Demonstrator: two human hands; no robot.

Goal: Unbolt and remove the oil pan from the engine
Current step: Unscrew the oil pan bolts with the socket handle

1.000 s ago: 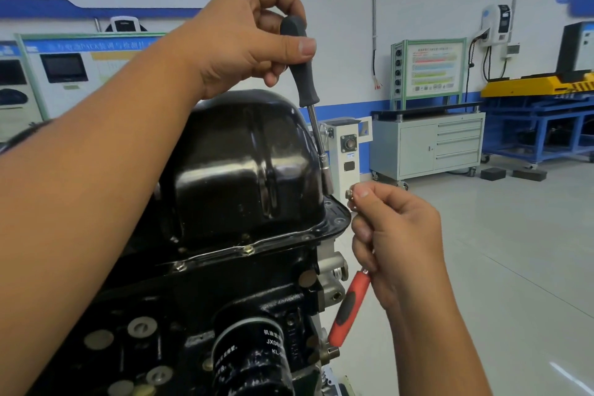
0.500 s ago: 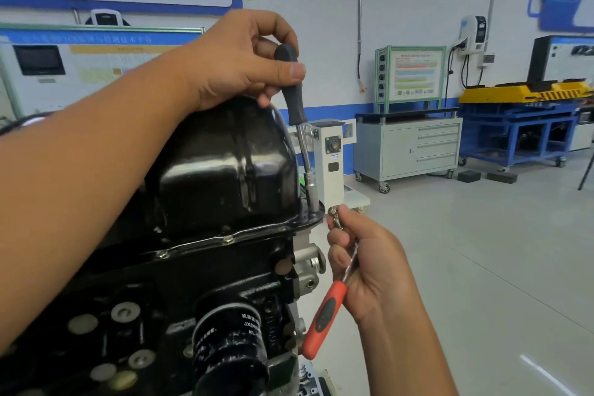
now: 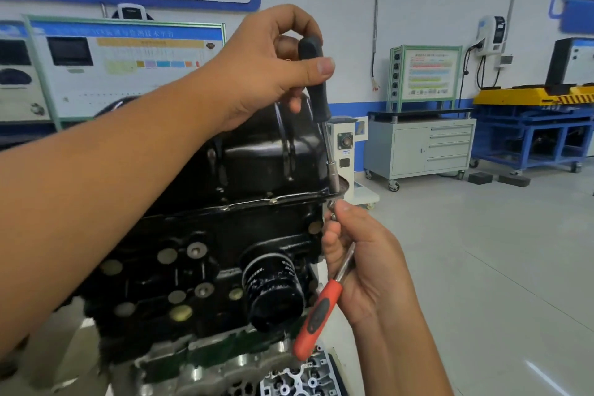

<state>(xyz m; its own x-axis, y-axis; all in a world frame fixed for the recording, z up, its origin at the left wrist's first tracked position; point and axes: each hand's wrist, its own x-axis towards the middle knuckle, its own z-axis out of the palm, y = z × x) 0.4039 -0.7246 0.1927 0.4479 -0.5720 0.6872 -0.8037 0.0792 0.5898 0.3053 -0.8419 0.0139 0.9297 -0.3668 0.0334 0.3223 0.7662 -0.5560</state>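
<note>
Oil pan (image 3: 270,151) corner bolt: your left hand (image 3: 266,64) pinches the nut driver (image 3: 316,87); keep it square while your right hand (image 3: 363,260) grips the ratchet (image 3: 318,315) below.

Pale grey floor (image 3: 482,267), glossy, light reflections. Standing on it at back wall: grey wheeled cabinet (image 3: 421,146), blue steel bench (image 3: 533,135). Two dark blocks (image 3: 496,178) on floor between them. Engine support hidden.

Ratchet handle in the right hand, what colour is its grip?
Orange-red with a dark inset, on the ratchet handle held by the right hand; the head view shows it.
</note>
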